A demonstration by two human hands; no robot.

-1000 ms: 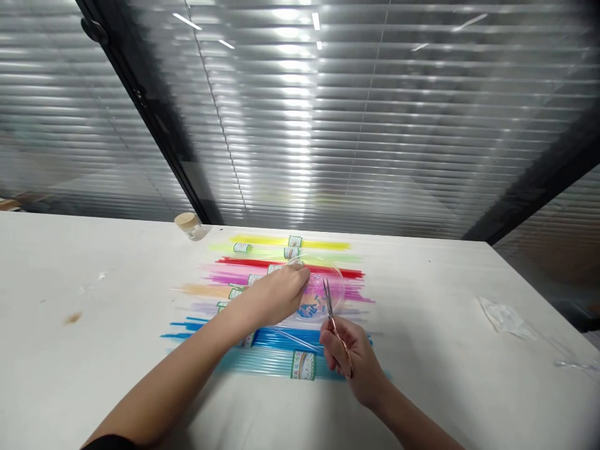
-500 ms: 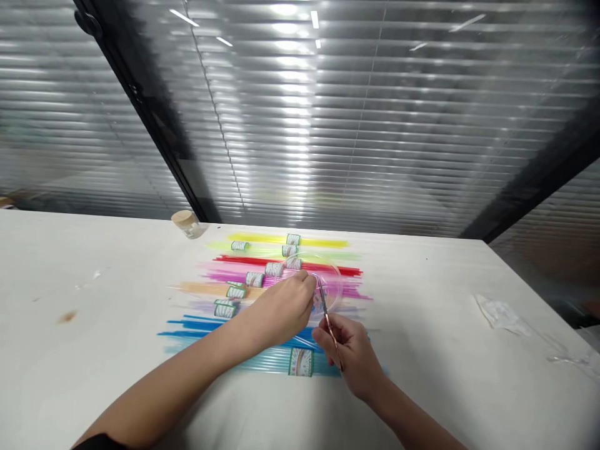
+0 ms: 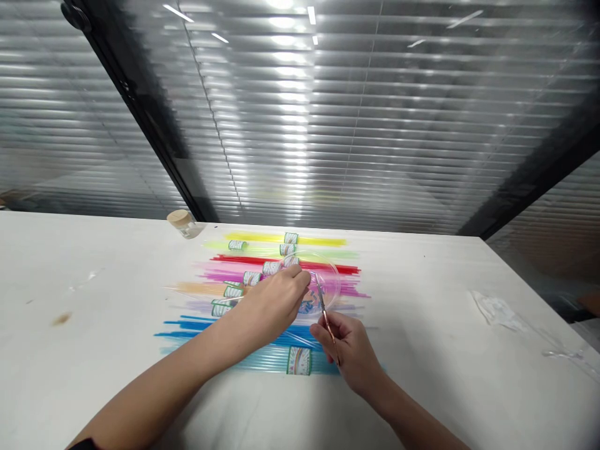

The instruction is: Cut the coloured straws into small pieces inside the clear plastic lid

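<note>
My right hand [image 3: 349,350] grips a pair of scissors [image 3: 327,317] with rose-gold handles, its blades pointing up and away from me. My left hand [image 3: 285,294] is closed in a pinch just left of the blade tips. A thin pale plastic straw seems to poke out of its fingertips towards the blades; most of it is hidden by the hand. Below both hands a clear round plastic dish [image 3: 338,281] rests over the straws, with small blue cut pieces [image 3: 308,305] inside. Bundles of coloured straws, including blue ones [image 3: 187,325], lie in rows beneath my forearm.
Paper bands such as the front one [image 3: 299,361] wrap the bundles. A jar with a wooden lid [image 3: 180,219] stands at the back left of the white table [image 3: 422,387]. Crumpled clear wrapping [image 3: 499,311] lies at the right. Window blinds [image 3: 300,125] rise behind.
My left hand has shifted slightly left, away from the blades, and more blue pieces in the dish show. The right hand keeps its hold on the scissors. The view has moved a little.
</note>
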